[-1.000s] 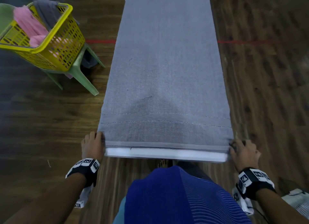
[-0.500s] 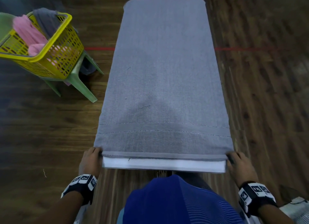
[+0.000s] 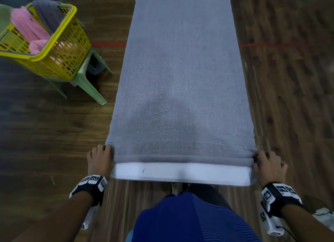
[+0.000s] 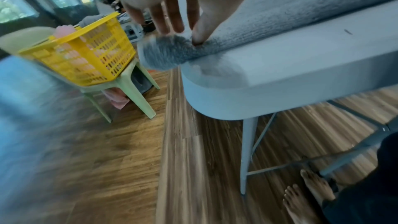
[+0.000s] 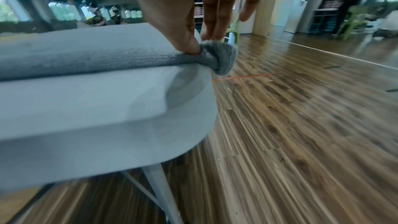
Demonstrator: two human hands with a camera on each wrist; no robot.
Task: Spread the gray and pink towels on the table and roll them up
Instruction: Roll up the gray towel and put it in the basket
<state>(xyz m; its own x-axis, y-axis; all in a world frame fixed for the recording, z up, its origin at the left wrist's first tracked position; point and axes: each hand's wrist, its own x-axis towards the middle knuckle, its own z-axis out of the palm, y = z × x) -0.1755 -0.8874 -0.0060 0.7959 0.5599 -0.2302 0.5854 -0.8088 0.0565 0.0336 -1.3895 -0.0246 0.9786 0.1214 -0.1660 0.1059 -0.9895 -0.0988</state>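
I find no brand or readable writing anywhere; the bands on both wrists carry only black-and-white square markers, too coarse to read as text. My left hand (image 3: 100, 158) and right hand (image 3: 267, 163) sit at the two near corners of the gray towel (image 3: 180, 82), which lies spread along the white surface (image 3: 180, 173) and stretches away from my fingers, its near hem turned into a thin first roll just ahead of the surface's bare near edge. From the head view the left fingers curl over that corner, but only the left wrist view shows the pinch itself: thumb pressed into the rolled edge, the other fingers (image 4: 170, 18) hanging over the fluffy end (image 4: 163, 52) that sticks out past the surface's corner. The right wrist view shows the same on the other side, thumb and fingers (image 5: 212, 21) nipping the towel's end (image 5: 219, 57), which juts off the corner. Well to the left of my left fingers a yellow basket (image 3: 59, 48) rests on a green stool (image 3: 85, 79), holding a pink towel (image 3: 29, 28) and another gray cloth (image 3: 47, 12). The wrist views alone show the surface's legs, bare feet (image 4: 310, 198) and the room beyond.
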